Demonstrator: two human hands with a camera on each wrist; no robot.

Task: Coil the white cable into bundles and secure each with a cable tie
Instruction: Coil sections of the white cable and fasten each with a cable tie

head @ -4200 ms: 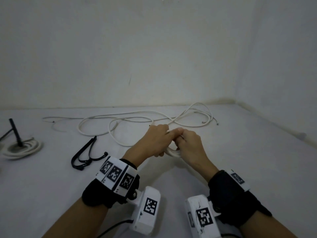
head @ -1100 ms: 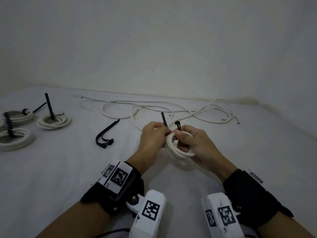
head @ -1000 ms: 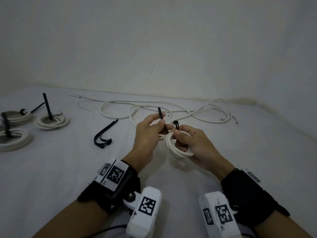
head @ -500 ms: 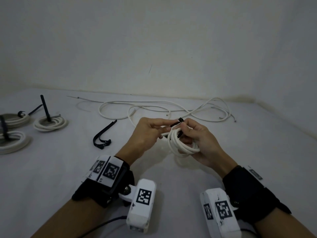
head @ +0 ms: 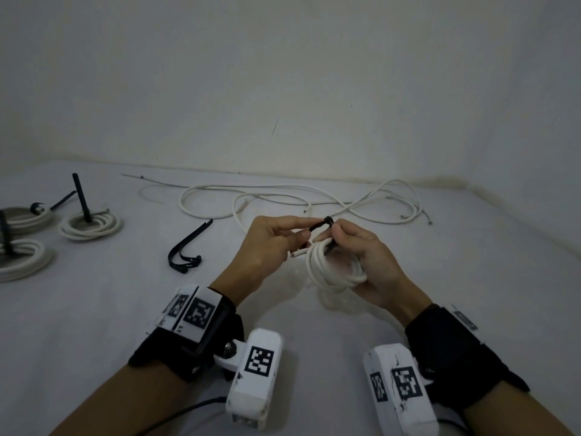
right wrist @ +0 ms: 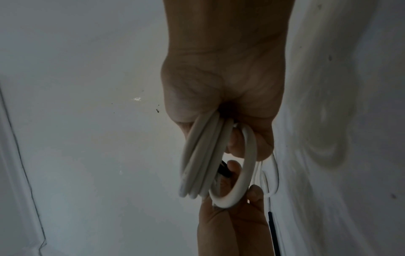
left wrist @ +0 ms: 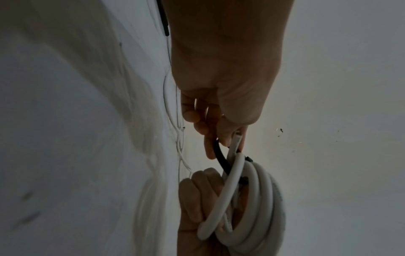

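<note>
Head view — both hands meet: right hand [head: 367, 259] grips the coil [head: 333, 269], left hand [head: 270, 247] pinches the tie [head: 319, 226].

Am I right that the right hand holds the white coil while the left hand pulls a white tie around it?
Almost. The right hand does hold the white coil, and the left hand does pinch the tie, but the tie is black, not white. The head view shows this, and the left wrist view confirms it.
</note>
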